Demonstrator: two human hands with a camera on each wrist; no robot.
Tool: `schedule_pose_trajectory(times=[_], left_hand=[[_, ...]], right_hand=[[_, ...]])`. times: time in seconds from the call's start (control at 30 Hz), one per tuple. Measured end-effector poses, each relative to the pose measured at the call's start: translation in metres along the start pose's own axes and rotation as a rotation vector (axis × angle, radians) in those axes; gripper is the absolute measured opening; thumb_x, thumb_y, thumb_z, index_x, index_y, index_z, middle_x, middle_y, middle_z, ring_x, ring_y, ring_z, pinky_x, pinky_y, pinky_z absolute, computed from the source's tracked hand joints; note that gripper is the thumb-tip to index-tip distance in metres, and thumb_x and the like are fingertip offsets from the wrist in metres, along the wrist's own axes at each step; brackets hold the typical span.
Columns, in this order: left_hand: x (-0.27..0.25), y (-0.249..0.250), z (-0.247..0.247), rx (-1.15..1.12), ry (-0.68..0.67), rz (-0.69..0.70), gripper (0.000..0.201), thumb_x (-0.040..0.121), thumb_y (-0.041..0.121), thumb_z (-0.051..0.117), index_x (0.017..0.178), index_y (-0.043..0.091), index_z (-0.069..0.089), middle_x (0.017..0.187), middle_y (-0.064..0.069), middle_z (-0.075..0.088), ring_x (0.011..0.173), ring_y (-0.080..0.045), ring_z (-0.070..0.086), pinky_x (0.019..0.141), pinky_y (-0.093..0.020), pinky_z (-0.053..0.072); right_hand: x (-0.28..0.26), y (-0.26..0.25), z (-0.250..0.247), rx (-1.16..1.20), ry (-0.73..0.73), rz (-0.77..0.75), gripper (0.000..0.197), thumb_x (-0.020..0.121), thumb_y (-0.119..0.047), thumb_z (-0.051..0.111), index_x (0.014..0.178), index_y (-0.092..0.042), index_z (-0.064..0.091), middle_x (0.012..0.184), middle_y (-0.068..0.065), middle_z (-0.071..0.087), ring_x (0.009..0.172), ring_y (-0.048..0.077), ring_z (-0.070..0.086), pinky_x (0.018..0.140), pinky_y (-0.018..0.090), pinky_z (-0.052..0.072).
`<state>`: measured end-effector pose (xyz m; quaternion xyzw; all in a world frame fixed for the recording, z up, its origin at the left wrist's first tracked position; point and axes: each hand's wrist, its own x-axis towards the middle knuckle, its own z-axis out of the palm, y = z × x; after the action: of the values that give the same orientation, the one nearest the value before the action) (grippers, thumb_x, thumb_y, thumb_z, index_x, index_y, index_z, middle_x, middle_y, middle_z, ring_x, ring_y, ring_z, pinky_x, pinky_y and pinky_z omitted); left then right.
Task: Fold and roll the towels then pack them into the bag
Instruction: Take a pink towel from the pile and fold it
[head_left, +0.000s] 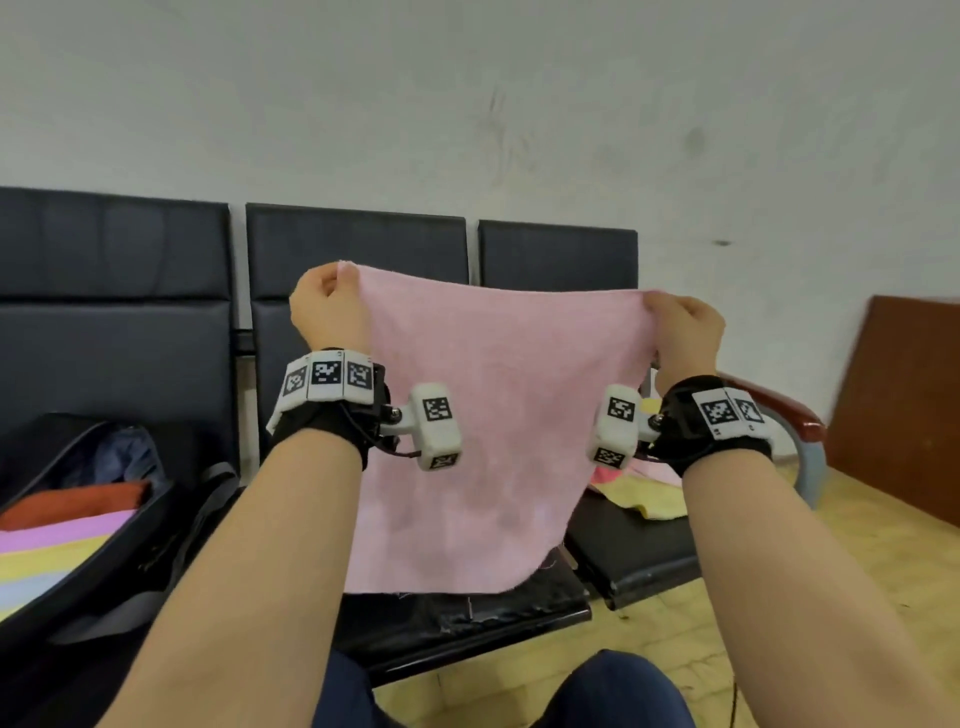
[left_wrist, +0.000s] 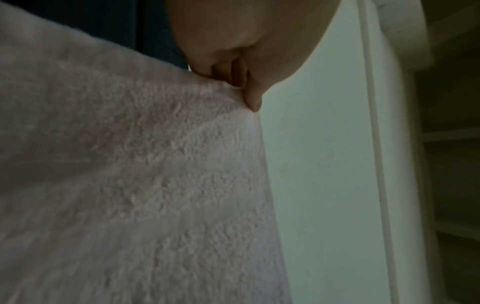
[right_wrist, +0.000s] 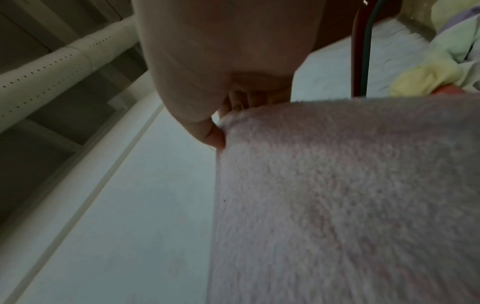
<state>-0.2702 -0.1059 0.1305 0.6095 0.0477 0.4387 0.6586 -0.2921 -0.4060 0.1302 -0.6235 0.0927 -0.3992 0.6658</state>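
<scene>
We hold pink towel (head_left: 483, 415) up flat, top edge level L-R; left hand (head_left: 324, 306) & right hand (head_left: 685, 332) each pinch top corner.

Open air surrounds the raised pink towel (head_left: 483, 415); seat backs (head_left: 358, 249) close behind.

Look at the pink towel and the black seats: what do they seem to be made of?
Pink towel: soft looped terry cloth, probably cotton; both wrist views show a fuzzy, matte pile, and it hangs limp.
Black seats: smooth padding with a faint sheen, likely leather or imitation leather; which one cannot be told.
</scene>
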Motion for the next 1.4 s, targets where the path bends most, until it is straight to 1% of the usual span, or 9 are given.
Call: schedule_pose_trajectory(times=[0.17,0.27,0.37,0.47,0.57,0.77,0.87,1.17,1.4], left_hand=[[0.009,0.004,-0.007,0.041,-0.03,-0.012,0.028,0.094,0.024,0.054,0.106,0.005,0.069,0.099,-0.005,0.067,0.088,-0.014,0.056,0.084,-0.024,0.046],[0.01,0.002,-0.011,0.082,-0.023,-0.052,0.023,0.092,0.022,0.056,0.095,0.006,0.072,0.089,-0.002,0.065,0.08,-0.016,0.055,0.071,-0.022,0.042],[0.008,0.004,-0.014,0.142,-0.067,-0.156,0.02,0.089,0.02,0.061,0.077,0.006,0.068,0.071,-0.002,0.057,0.067,-0.019,0.052,0.066,-0.024,0.039],[0.007,-0.005,-0.01,0.159,-0.18,-0.256,0.014,0.076,0.023,0.07,0.07,0.01,0.069,0.074,-0.009,0.067,0.083,-0.029,0.065,0.079,-0.03,0.053],[0.002,-0.014,0.001,0.093,-0.271,-0.269,0.012,0.06,0.026,0.07,0.052,0.016,0.068,0.062,-0.006,0.068,0.079,-0.031,0.069,0.081,-0.044,0.058],[-0.042,0.005,0.016,0.026,-0.486,-0.128,0.012,0.061,0.033,0.073,0.063,0.021,0.071,0.077,-0.005,0.073,0.084,-0.027,0.071,0.082,-0.046,0.057],[-0.053,0.008,0.019,0.034,-0.527,-0.07,0.007,0.067,0.028,0.075,0.062,0.024,0.072,0.077,-0.002,0.074,0.083,-0.024,0.071,0.081,-0.047,0.057],[-0.059,0.005,0.024,0.148,-0.532,0.048,0.005,0.08,0.022,0.072,0.077,0.019,0.074,0.074,0.009,0.068,0.076,-0.007,0.063,0.077,-0.027,0.054],[-0.053,-0.002,0.024,0.21,-0.489,0.134,0.009,0.084,0.022,0.069,0.086,0.017,0.076,0.072,0.014,0.065,0.071,0.003,0.059,0.064,-0.007,0.041]], right_hand=[[-0.003,-0.014,-0.007,0.028,-0.028,0.06,0.017,0.078,-0.018,0.072,0.067,-0.011,0.062,0.071,0.0,0.056,0.074,0.019,0.05,0.071,0.028,0.044],[-0.002,-0.014,-0.006,-0.016,-0.016,0.091,0.024,0.077,-0.014,0.073,0.087,0.008,0.068,0.074,0.004,0.056,0.076,0.02,0.05,0.068,0.027,0.042],[-0.005,-0.009,0.001,-0.139,0.019,0.181,0.034,0.073,-0.015,0.074,0.1,0.004,0.066,0.084,0.011,0.058,0.076,0.026,0.052,0.069,0.03,0.044],[-0.008,-0.001,0.011,-0.204,-0.022,0.234,0.045,0.067,-0.013,0.067,0.108,0.004,0.058,0.091,0.017,0.059,0.076,0.03,0.058,0.069,0.038,0.051],[-0.019,0.001,0.026,-0.174,-0.145,0.241,0.024,0.071,-0.007,0.063,0.092,0.004,0.059,0.087,0.019,0.061,0.078,0.032,0.062,0.067,0.039,0.053],[-0.064,-0.003,0.054,-0.088,-0.43,0.195,0.007,0.085,-0.004,0.062,0.081,-0.005,0.056,0.07,0.013,0.059,0.054,0.021,0.06,0.046,0.024,0.05],[-0.08,-0.006,0.063,-0.055,-0.535,0.204,0.006,0.086,-0.007,0.064,0.084,-0.004,0.06,0.071,0.012,0.062,0.052,0.018,0.061,0.053,0.026,0.054],[-0.091,-0.008,0.076,-0.068,-0.63,0.198,0.013,0.086,-0.005,0.062,0.094,0.005,0.067,0.085,0.018,0.067,0.075,0.027,0.063,0.079,0.041,0.057],[-0.09,-0.009,0.077,-0.086,-0.667,0.157,0.017,0.086,-0.005,0.062,0.098,0.004,0.068,0.098,0.025,0.07,0.078,0.026,0.068,0.076,0.037,0.06]])
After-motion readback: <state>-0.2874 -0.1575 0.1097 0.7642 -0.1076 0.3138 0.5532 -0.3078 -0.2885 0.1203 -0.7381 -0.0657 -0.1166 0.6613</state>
